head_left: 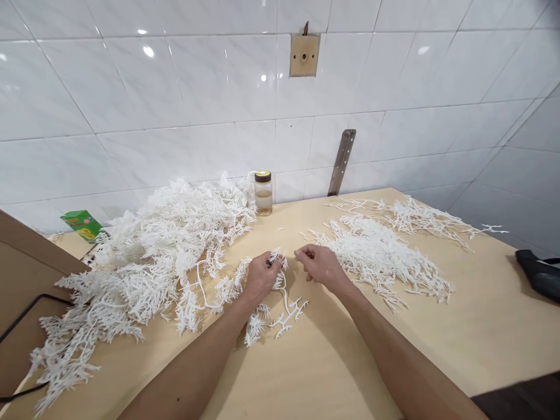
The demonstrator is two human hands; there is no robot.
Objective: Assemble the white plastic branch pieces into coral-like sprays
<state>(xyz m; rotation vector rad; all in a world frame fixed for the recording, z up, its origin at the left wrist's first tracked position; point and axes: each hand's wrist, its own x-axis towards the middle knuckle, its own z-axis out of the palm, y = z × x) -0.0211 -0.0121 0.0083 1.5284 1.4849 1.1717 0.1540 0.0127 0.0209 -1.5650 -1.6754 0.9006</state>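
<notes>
My left hand (261,274) is closed on a white plastic branch (285,319), the coral-like kind with many fine twigs. A small tuft sticks up past its fingertips, and the forked stem hangs below onto the table. Close by on the right, my right hand (321,265) is pinched, thumb against fingers; whatever it holds, if anything, is too small to make out. A large heap of white plastic branches (166,256) spreads to the left of my left hand. Beyond my right forearm lies a flatter pile of white sprigs (380,251).
Thin, mostly bare white stems (437,221) lie at the back right. A jar with a dark lid (263,197) stands near the tiled wall, beside a metal strip (342,162). A green box (82,225) and brown panel (35,251) are left; a black object (540,275) is at the right edge.
</notes>
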